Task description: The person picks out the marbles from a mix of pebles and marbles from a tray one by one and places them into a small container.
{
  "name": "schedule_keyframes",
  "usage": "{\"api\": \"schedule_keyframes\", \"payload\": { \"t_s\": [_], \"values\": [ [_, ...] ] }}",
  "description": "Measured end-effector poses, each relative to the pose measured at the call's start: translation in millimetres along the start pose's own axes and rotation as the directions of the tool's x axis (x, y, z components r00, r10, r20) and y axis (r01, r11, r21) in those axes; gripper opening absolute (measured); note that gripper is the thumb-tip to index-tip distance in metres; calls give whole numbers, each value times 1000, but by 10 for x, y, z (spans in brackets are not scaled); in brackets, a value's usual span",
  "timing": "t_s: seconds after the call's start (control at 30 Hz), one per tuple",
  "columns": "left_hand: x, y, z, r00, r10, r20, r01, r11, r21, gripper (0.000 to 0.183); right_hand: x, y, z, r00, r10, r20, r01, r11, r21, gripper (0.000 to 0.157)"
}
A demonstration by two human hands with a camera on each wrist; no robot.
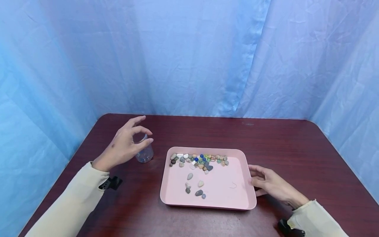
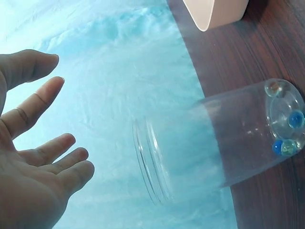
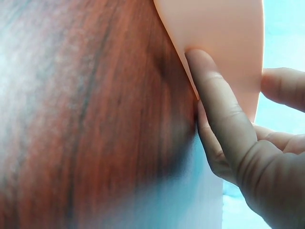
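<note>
Well, behind everything I have a blue curtain, and in front of it the dark red-brown bench carries the lot. The pink tray sits near the middle, toward the near side. I judge it light and fairly stiff, best steadied by a side wall; it is shallow and round-cornered. At its right wall I have the right grip, fingers laid against the outside, relaxed rather than clenched. The left grip is released, thumb and fingers apart beside the mouth of the jar, holding nothing.

The jar stands upright on the bench, left of the tray. I expect it to be light, slick and easy to tip, so I would take it round the body. It is clear, with ridges below an uncovered mouth.

The stones lie in the tray, most bunched along the far side, a few scattered nearer. They should be hard and smooth, best pinched from the sides; they show greys, whites, tans. Smallest, the marbles look slippery and quick to roll, so I would pinch them across the middle: blue, amber and greenish ones rest at the jar's bottom.
</note>
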State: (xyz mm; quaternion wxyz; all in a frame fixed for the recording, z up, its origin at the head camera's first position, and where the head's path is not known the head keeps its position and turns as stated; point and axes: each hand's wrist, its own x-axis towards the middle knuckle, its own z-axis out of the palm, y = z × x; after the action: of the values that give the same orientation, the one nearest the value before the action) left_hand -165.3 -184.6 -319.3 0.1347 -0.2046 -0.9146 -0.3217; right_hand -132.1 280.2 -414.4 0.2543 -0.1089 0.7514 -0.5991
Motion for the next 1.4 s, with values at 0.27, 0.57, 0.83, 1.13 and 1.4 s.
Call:
{"api": "schedule_keyframes", "payload": {
  "t_s": [0.27,0.57,0.83,1.13,1.4],
  "values": [
    [16,74,93,999,40,18,-40,999,-36,13,-4,7,13,1000,9,-11,-9,1000,-10,71],
    [48,166,363,993,88,75,-82,994,-78,15,-13,12,13,1000,8,-12,-9,1000,-7,72],
    [73,178,666,985,89,149,-73,992,-107,18,-7,5,26,1000,11,-11,-11,1000,-8,71],
    [101,149,905,967,78,244,-44,989,-143,16,1,-7,25,1000,12,-22,-12,999,-32,69],
    [179,156,1059,933,92,349,-46,990,-136,19,-2,-18,20,1000,9,-17,-9,1000,-30,68]
  ]
}}
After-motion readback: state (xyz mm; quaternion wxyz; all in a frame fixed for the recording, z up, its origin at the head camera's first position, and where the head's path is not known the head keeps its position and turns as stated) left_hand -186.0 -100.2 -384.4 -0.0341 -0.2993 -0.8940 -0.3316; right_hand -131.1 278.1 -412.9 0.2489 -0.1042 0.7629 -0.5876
